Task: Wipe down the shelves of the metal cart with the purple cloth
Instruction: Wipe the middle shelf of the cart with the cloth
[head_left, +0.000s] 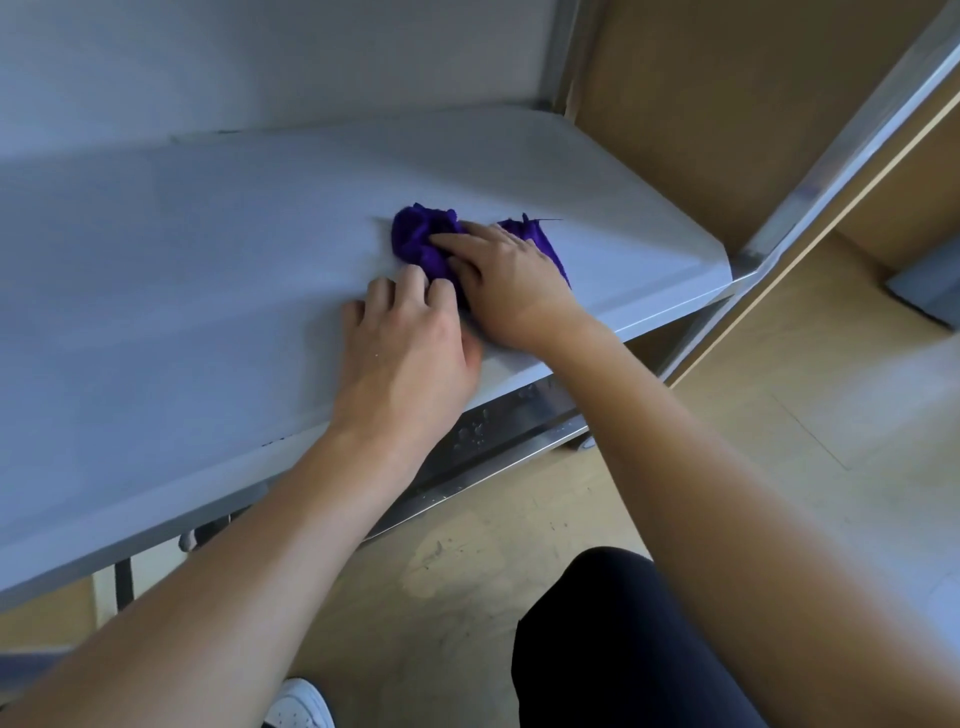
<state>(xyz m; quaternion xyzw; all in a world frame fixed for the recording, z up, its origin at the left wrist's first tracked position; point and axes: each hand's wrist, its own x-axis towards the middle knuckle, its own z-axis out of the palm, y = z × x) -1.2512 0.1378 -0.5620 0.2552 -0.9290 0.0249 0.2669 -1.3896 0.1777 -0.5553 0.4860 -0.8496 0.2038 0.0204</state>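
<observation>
Purple cloth bunched on grey shelf, mid-right. R hand flat on it, fingers nearly straight, pressing. L hand just beside, fingers loosely bent, tips on shelf, holding nothing. Below: droplet-spotted lower shelf; corner post at right. Cloth's middle hidden under R hand.

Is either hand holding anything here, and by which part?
The right hand presses the purple cloth flat-fingered onto the shelf; left hand fingertips touch its near edge, pinch unclear.
</observation>
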